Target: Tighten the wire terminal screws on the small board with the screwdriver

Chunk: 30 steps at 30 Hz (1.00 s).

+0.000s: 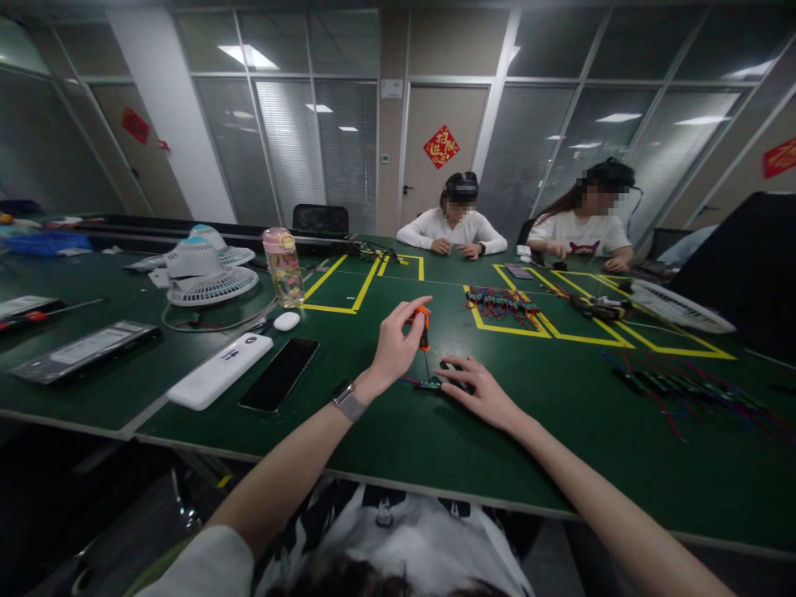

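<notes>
My left hand (399,336) is closed round the orange and black handle of a screwdriver (424,332), held upright. The screwdriver's thin shaft points down at a small green circuit board (428,385) on the table. Red and blue wires leave the board's left end. Fingertips of my right hand (476,390) hold the board's right end against the table, the other fingers reaching forward. A dark object (457,373) shows partly beneath those fingers; its kind is hidden.
Left of my hands lie a black phone (279,375), a white power bank (220,371) and a white earbud case (287,321). Farther off are a bottle (284,269) and white fans (211,274). Wired boards (502,303) lie ahead and more boards (690,390) at right. Two people sit opposite.
</notes>
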Tool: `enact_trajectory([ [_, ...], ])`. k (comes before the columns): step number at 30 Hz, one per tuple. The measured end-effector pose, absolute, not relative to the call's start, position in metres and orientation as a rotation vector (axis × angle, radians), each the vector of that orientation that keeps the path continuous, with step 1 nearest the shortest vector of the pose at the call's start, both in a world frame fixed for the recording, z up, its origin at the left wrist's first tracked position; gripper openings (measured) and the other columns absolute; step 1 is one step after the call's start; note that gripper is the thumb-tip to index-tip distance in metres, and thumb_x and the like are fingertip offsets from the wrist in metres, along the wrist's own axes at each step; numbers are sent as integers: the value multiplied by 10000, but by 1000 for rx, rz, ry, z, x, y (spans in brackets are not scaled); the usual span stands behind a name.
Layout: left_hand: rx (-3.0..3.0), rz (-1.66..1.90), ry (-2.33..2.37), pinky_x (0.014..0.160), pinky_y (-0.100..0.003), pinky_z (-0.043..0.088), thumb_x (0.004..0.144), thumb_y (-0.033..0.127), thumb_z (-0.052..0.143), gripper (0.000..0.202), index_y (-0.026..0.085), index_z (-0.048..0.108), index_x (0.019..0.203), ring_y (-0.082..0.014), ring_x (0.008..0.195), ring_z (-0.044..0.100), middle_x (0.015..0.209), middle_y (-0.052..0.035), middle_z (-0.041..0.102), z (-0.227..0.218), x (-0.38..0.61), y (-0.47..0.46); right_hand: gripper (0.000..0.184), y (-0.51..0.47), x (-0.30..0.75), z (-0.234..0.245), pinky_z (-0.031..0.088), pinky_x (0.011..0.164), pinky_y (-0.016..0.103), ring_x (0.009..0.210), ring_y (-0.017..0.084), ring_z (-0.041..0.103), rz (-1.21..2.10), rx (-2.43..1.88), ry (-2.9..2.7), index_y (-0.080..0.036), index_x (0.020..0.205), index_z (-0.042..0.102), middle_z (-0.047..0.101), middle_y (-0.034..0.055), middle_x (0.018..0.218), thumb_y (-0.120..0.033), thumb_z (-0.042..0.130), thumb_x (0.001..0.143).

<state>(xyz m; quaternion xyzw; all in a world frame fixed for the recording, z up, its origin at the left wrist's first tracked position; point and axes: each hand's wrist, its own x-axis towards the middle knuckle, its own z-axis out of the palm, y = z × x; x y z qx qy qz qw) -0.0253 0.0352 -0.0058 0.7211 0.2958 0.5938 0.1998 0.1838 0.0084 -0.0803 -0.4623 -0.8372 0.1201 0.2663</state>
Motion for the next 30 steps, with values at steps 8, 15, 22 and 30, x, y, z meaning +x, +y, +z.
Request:
enact_trajectory([
  [8,2035,1664,829,784,-241,488,941,178,462,287,174,628,1174,-136,873,613,983,-51,660,-4,-25,33,326,9,182,-80,314,1100,556,1261,314,527,329,-1228,-2241,-266,1062,752,637,114,1279,-444,511,935],
  [15,2038,1661,821,785,-239,491,939,179,465,288,166,624,1179,-135,875,613,979,-52,659,-2,-25,32,473,9,182,-82,513,879,383,1012,287,682,352,-1317,-1970,-175,790,776,740,128,1033,-425,417,968],
  [22,2099,1652,820,800,-254,487,952,204,451,297,183,606,1205,-143,887,611,987,-51,657,-5,-23,30,484,10,180,-79,490,726,308,745,213,672,267,-1293,-2043,-182,702,666,709,89,827,-382,340,998],
  [30,2122,1634,833,809,-252,491,943,194,459,326,185,581,1245,-140,871,614,1005,-54,657,-7,-22,30,277,13,183,-84,476,806,350,870,224,646,247,-1316,-2047,-202,678,524,689,99,949,-275,431,928],
])
